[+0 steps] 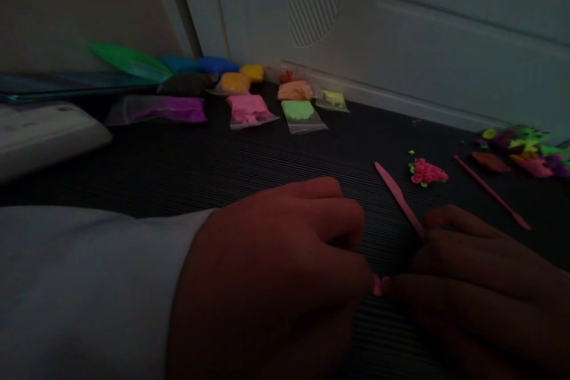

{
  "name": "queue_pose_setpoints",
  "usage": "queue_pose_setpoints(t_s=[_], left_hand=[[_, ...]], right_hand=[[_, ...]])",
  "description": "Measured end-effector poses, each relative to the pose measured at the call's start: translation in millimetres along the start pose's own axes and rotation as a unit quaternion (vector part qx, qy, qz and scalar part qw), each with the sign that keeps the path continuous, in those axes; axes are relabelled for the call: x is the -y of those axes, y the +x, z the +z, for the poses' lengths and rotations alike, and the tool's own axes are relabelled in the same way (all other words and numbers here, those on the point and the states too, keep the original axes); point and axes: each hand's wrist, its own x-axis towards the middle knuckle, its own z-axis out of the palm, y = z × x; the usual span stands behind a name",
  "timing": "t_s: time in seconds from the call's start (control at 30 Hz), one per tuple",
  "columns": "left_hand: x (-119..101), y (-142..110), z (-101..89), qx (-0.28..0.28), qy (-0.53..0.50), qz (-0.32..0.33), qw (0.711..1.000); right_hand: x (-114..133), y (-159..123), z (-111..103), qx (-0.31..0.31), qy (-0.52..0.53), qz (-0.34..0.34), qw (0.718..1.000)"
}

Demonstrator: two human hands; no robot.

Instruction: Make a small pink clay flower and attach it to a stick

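A small bit of pink modelling clay (378,285) shows between the fingertips of both hands, low over the dark table. My left hand (285,267), coming out of a pale sleeve, is closed with its fingers curled and pinches the clay from the left. From the right, my right hand (485,291) meets it with closed fingertips. A pink plastic clay knife (398,196) lies on the table, its lower end reaching the right hand's fingers. Just beyond sits a pink clay cluster (427,172) with green bits. A thin pink modelling stick (492,191) rests farther right.
Several bags of coloured clay, among them a pink one (249,110), a light green one (300,114) and a purple one (169,109), lie along the back. At far right are mixed clay pieces (529,151). A white object (48,136) stands left; a white panel (423,47) closes the back.
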Motion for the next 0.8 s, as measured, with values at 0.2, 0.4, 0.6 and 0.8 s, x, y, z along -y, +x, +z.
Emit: queue_pose_setpoints(t_s=[0.2,0.4,0.6,0.8], left_hand=[[-0.2,0.2,-2.4,0.020,0.001,-0.006,1.000],[0.1,-1.0,-5.9,0.006,-0.005,-0.005,1.000],[3.1,-3.2,-12.2,0.002,-0.018,-0.006,1.000],[4.2,-4.3,-8.1,0.007,-0.020,0.005,1.000]], right_hand=[[-0.2,3.9,0.8,-0.016,-0.021,-0.014,1.000],[0.2,2.8,4.1,-0.080,-0.056,-0.030,0.995],[-3.6,2.0,7.4,-0.103,-0.067,-0.039,0.992],[-1.8,5.9,3.3,-0.075,-0.081,-0.044,0.993]])
